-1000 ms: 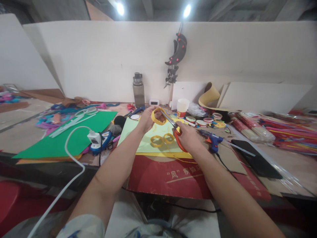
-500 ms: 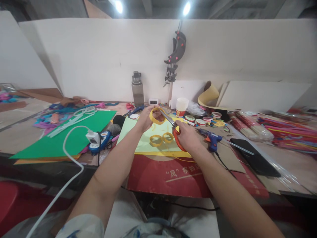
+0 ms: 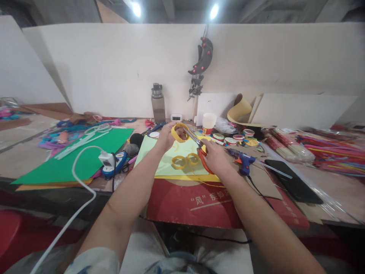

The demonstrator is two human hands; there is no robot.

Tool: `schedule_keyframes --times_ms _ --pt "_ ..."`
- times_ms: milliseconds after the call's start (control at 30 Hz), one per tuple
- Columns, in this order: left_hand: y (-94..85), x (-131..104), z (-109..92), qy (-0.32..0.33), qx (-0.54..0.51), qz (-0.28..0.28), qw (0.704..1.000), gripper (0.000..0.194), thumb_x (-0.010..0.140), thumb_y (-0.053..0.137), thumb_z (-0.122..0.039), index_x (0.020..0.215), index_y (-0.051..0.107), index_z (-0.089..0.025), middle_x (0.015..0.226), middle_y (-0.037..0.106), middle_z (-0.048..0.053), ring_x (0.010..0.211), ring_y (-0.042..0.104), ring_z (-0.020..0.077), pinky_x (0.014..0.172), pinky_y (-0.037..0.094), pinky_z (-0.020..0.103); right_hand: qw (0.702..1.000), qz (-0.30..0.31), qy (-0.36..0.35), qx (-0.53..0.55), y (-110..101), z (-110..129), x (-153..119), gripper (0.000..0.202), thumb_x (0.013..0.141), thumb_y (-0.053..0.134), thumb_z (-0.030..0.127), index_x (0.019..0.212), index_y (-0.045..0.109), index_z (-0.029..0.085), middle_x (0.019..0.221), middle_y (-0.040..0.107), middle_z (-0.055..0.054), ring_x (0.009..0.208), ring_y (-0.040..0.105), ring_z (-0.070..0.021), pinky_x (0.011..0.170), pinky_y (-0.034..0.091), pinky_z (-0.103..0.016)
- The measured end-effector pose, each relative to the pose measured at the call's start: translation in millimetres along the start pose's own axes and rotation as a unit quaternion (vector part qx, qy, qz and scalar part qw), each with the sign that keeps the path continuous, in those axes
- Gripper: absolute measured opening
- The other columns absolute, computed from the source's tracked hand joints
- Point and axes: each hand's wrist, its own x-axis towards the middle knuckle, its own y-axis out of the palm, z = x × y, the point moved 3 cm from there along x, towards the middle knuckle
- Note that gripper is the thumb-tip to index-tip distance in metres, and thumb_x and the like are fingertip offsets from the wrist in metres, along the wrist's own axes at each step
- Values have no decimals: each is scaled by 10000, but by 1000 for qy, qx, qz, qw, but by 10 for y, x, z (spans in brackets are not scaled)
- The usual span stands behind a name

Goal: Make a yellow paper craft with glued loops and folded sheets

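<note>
My left hand (image 3: 168, 136) is closed on a yellow ring (image 3: 177, 137) that looks like a looped strip, held up above the light green sheet (image 3: 148, 154). In my right hand (image 3: 213, 154) is a pair of scissors (image 3: 204, 161) with orange handles, its metal blades pointing up and left to the ring's right edge. Whether the blades touch the strip I cannot tell. Below, two more yellow rings, a larger one (image 3: 179, 162) and a smaller one (image 3: 193, 159), rest on the sheet. A thin yellow strip (image 3: 211, 184) trails from them over the red board (image 3: 176, 201).
A blue glue gun (image 3: 245, 161) and a black phone (image 3: 293, 180) lie to the right. Behind stand a paper cup (image 3: 209, 123) and a grey bottle (image 3: 158, 103). At left are a green sheet (image 3: 94, 160) and a power strip (image 3: 115, 165) with a white cable.
My hands, the yellow ring and the scissors stay almost in place. The whole view has shifted very slightly.
</note>
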Motion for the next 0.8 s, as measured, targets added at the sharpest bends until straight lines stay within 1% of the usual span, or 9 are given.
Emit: schedule_keyframes --times_ms 67,167,267,367,600,733,800 --pt "-2 0 18 0 4 12 1000 411 661 828 -424 859 604 -141 618 604 -10 527 590 112 554 498 244 1000 -6 3 0 -4 1 1 290 868 495 246 1131 603 189 922 655 -92 759 572 -209 654 379 -291" --pt "0 3 15 3 -4 13 1000 412 657 832 -426 849 604 -142 611 599 -13 533 588 107 553 495 231 1000 3 15 -6 -1 7 6 284 856 490 213 1115 608 197 917 672 -84 767 584 -209 660 384 -290" --pt "5 8 -10 1 -4 14 1000 431 637 843 -438 837 610 -135 594 601 -6 524 583 106 537 485 222 1000 11 22 -5 7 11 9 289 858 477 194 1116 607 197 937 686 -89 818 608 -215 690 400 -291" --pt "6 9 -34 0 -1 16 1000 439 631 848 -444 835 619 -130 594 607 2 525 588 109 526 480 218 1000 6 16 -4 12 10 9 301 855 477 183 1125 611 189 950 694 -103 851 619 -225 713 413 -298" --pt "4 15 -47 -14 2 19 1000 412 648 839 -437 772 605 -121 585 594 9 480 559 104 455 452 219 1000 12 15 -20 -22 21 13 299 844 491 176 1103 640 181 901 718 -98 794 625 -226 674 389 -292" --pt "-42 33 -67 7 -17 -14 1000 365 662 841 -363 816 608 -129 625 620 3 530 597 105 508 476 212 999 18 28 -9 -55 30 7 260 867 488 200 1075 643 194 881 717 -91 782 622 -219 649 369 -281" --pt "-63 40 -66 17 -14 -25 999 345 678 832 -354 823 612 -131 637 636 6 549 608 102 549 487 211 999 22 25 -2 -51 28 2 253 875 487 217 1076 639 198 860 708 -85 766 613 -215 641 363 -279"
